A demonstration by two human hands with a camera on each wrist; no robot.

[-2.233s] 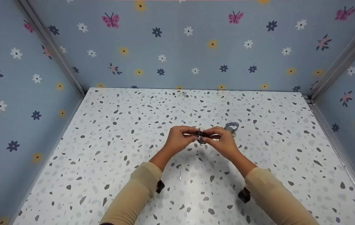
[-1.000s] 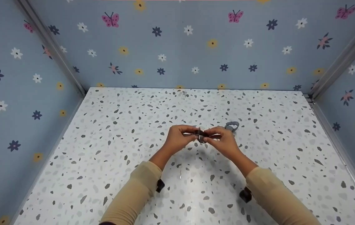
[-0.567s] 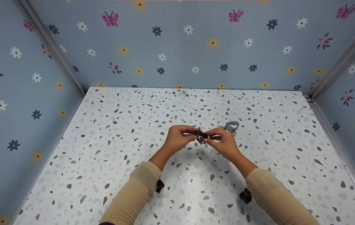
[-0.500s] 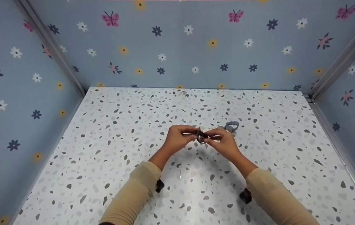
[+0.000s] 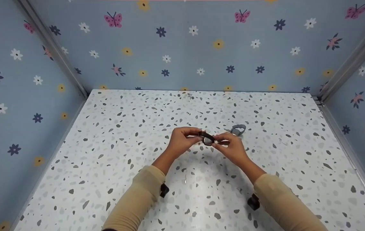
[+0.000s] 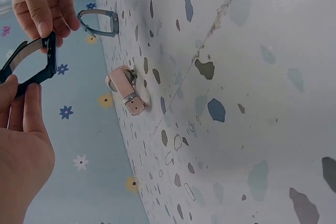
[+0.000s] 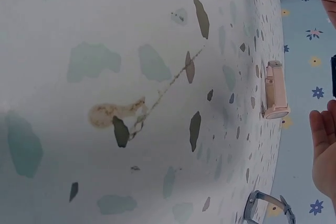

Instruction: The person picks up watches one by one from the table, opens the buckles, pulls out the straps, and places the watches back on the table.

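Note:
A black wristwatch [image 5: 208,140] is held above the table between both hands, its strap forming a loop. My left hand [image 5: 181,141] pinches one side of it between thumb and fingers. On the opposite side, my right hand [image 5: 232,148] grips it with thumb and fingertips. The left wrist view shows the black watch [image 6: 51,59] side-on, with the right thumb against its upper end. Only a dark sliver of it enters the right wrist view. A pink watch [image 6: 125,90] rests on the table below, largely hidden by the hands in the head view.
A grey-blue watch [image 5: 238,129] with a looped strap lies on the table just beyond the right hand. The white speckled table [image 5: 131,122] is bounded by flower-patterned panels [image 5: 182,48] at the back and both sides. Dark wrist cameras sit under both sleeves.
The black watch has turned and risen slightly, so more of its loop shows between the hands. My right fingers have shifted a little rightward along it. The grey-blue watch stays put.

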